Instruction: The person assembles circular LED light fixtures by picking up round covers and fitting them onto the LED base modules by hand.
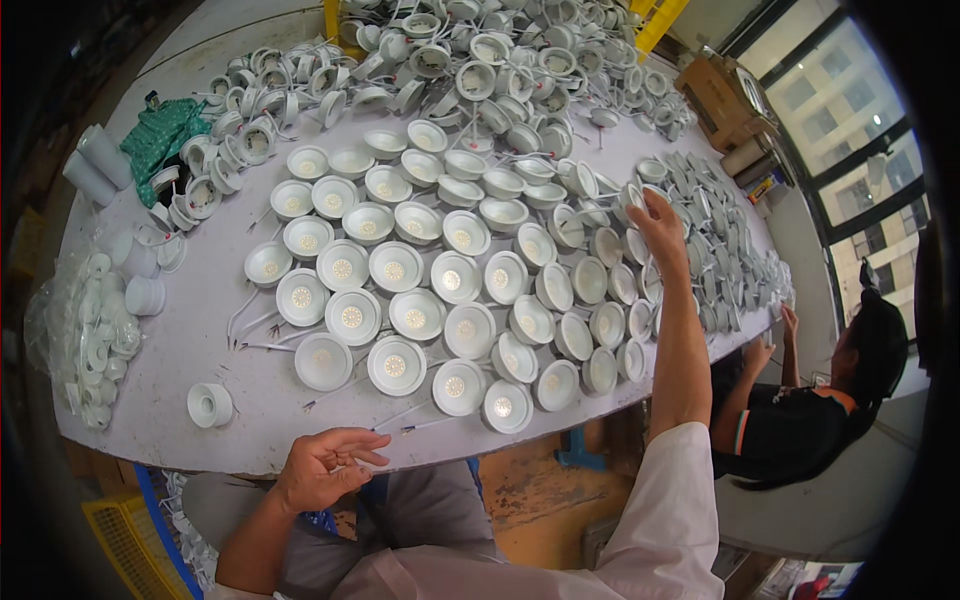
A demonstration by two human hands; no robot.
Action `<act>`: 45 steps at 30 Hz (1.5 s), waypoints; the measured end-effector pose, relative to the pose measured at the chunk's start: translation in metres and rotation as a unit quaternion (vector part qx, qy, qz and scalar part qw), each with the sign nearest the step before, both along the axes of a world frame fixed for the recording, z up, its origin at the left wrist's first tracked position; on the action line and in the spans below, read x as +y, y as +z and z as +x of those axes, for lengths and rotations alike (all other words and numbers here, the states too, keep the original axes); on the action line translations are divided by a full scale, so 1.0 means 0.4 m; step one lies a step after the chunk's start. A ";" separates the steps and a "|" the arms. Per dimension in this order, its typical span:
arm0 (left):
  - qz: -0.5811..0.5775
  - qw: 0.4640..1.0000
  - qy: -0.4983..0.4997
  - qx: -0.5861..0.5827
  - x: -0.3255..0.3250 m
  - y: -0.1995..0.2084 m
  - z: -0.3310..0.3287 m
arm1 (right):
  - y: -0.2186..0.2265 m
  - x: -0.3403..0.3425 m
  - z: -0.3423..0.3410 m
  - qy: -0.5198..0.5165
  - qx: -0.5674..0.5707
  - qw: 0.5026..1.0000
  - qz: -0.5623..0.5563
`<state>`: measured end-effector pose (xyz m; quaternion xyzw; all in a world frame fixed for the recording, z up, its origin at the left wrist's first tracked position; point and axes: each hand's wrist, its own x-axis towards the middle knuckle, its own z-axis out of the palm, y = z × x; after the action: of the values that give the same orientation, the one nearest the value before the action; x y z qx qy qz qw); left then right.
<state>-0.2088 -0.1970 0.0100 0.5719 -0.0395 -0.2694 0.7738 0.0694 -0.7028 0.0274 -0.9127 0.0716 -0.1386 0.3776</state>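
Note:
Rows of round white downlights (395, 265) cover the middle of the table, most face up with yellowish LED discs in their cups. My right arm reaches far across to the right side of these rows. There, my right hand (661, 230) has its fingers closed on the rim of a white downlight (633, 196); the palm hides part of it. Over the near table edge hovers my left hand (328, 466), fingers and thumb apart, with nothing in it. Close to its fingertips lie thin wire ends (405, 430) from the nearest downlights.
A heap of loose downlights (490, 80) fills the far side. More stand densely packed (720, 240) at the right, where a co-worker (820, 390) sits. Left are a bag of white rings (95, 340), a green cloth (165, 140) and a single white ring-shaped part (209, 405).

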 end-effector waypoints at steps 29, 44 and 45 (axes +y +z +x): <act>0.006 1.000 -0.001 -0.021 0.019 0.015 0.003 | -0.028 -0.010 0.145 0.071 0.111 0.991 -0.039; 0.051 0.998 0.003 -0.046 0.038 0.038 0.024 | -0.072 0.452 0.339 0.081 -0.130 0.973 -0.173; 0.057 0.996 -0.014 -0.060 0.043 0.037 0.024 | -0.074 0.472 0.353 0.061 -0.121 0.969 -0.204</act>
<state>-0.1991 -0.1796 0.0247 0.6298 -0.0785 -0.2471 0.7322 0.2106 -0.5140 -0.0024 -0.9495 -0.0604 -0.2366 0.1969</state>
